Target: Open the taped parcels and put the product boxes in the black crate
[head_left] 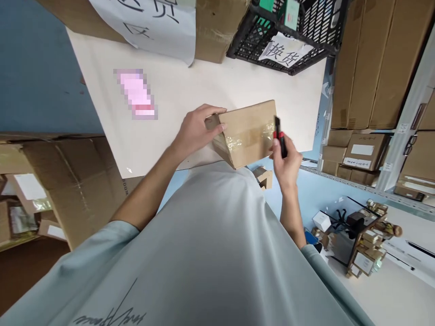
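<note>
A small brown cardboard box (249, 131) with clear tape across its face is tilted at the table's near edge, close to my body. My left hand (200, 129) grips its left end, thumb on the taped face and fingers over the top. At the box's right side my right hand (286, 158) is closed around a red and black box cutter (280, 138), its dark tip pointing up. The cutter is beside the taped right edge; I cannot tell whether it touches the cardboard.
A pixelated pink item (136, 94) lies on the white table (170, 81). Along the back stand a large carton (217, 31) with a paper sign and a black plastic crate (288, 54). Shelves with cartons (363, 151) are at right, and a big open carton (78, 181) at left.
</note>
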A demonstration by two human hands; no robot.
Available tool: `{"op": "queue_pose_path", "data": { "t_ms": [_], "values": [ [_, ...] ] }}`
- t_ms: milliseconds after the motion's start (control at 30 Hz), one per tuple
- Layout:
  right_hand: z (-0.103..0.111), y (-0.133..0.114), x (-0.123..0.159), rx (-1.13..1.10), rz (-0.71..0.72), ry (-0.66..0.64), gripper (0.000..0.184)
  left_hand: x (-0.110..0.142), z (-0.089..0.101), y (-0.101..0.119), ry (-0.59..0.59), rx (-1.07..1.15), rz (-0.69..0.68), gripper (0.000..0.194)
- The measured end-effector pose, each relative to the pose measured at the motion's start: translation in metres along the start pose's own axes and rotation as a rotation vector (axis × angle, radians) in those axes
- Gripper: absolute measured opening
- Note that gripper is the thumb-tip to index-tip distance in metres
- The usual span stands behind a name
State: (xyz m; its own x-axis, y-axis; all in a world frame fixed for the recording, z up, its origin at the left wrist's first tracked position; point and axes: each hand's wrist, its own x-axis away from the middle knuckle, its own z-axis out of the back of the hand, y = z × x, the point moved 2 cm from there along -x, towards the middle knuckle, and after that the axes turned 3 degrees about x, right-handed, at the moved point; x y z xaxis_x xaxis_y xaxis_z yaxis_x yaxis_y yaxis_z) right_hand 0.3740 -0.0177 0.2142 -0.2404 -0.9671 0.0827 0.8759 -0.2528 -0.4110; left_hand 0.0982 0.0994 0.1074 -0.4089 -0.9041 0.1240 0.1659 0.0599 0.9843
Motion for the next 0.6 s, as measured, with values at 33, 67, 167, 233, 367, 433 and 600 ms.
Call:
{"op": "queue_pose_path", "data": {
  "t_ms": [33,67,167,233,367,433,600],
  "values": [
    [-0.002,-0.010,0.010,-0.034,-0.026,-0.046,0.056,-0.003,0.002,0.002,-0.002,-0.005,0.005,0.047],
    [-0.006,-0.020,0.020,-0.061,-0.028,-0.100,0.054,-0.005,0.002,0.002,-0.004,-0.006,0.010,0.046],
    [-0.020,-0.047,0.039,-0.064,0.009,-0.245,0.053,-0.007,0.002,0.002,-0.007,-0.016,0.015,0.046],
    [-0.028,-0.060,0.044,0.005,0.015,-0.308,0.054,-0.008,-0.001,0.000,-0.003,-0.017,0.020,0.046],
    [-0.032,-0.076,0.044,0.199,-0.012,-0.402,0.058,-0.009,-0.009,-0.009,0.025,0.037,0.015,0.046],
    [-0.031,-0.082,0.043,0.267,-0.015,-0.442,0.059,-0.010,-0.011,-0.014,0.049,0.076,0.005,0.046],
    [-0.029,-0.092,0.044,0.353,-0.013,-0.495,0.063,-0.011,-0.012,-0.019,0.080,0.123,0.002,0.046]
  ]
}}
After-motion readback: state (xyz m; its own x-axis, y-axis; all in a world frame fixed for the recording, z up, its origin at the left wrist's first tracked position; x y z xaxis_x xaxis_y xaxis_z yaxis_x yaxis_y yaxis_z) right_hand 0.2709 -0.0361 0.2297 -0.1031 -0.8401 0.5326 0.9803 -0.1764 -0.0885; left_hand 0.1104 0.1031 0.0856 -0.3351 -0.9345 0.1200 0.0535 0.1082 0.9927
